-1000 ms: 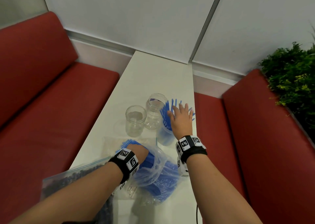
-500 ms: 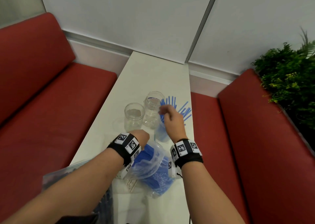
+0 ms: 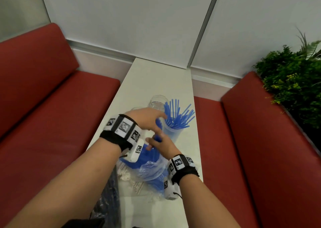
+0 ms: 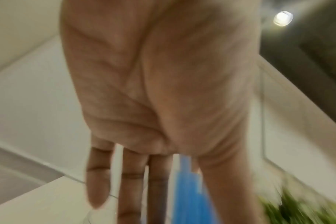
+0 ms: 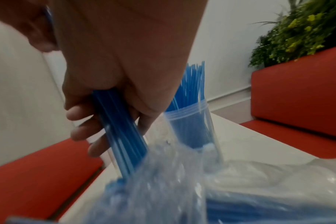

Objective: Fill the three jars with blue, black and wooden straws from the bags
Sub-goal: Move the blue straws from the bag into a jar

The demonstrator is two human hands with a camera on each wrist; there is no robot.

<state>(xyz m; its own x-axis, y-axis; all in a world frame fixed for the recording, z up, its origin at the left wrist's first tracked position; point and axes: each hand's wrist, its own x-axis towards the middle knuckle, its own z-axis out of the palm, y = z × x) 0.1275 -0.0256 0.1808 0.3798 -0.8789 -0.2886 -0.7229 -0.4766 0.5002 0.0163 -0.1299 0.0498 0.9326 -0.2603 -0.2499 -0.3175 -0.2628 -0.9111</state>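
Item: right hand, fingers curling round a bundle of blue straws, gripping it where it is sticking out of the clear bag lying on the white table. Item: left hand, fingers straight and loosely spread in the left wrist view, reaching across toward the straw-filled jar; blue straws are showing between its fingers, though whether it is holding any cannot be told. Item: filled jar, standing upright near the table's right edge, straws fanning out. Item: empty jar, standing just behind. Item: bag of black straws, lying at the near left.
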